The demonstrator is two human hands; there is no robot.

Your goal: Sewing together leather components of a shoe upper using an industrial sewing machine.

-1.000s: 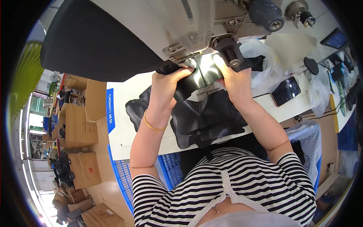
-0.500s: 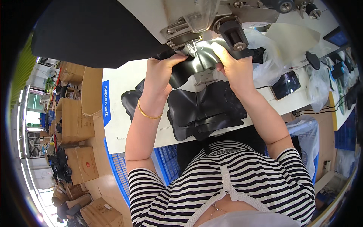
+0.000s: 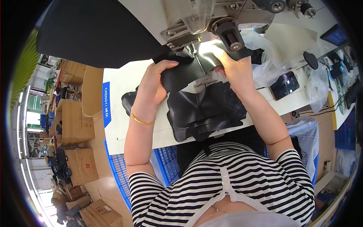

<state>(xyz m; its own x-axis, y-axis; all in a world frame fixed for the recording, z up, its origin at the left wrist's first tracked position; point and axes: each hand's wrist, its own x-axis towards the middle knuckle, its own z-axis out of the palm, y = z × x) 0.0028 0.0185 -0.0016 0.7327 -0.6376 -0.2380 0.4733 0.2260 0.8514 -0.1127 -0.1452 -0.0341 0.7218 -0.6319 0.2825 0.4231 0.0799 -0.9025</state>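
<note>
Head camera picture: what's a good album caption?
Right hand pinches a black sheet at the machine, left hand at its edge, more black pieces on the white table.

Left hand (image 3: 153, 81) shifted left and toward body; thumb, formerly close beside sewing-machine presser foot (image 3: 185, 51), now at left side of glossy black panel (image 3: 183, 75); more of panel's left part uncovered; gold bracelet (image 3: 141, 118) moved with wrist; loose black piece (image 3: 128, 101) left of stack more hidden behind forearm
</note>
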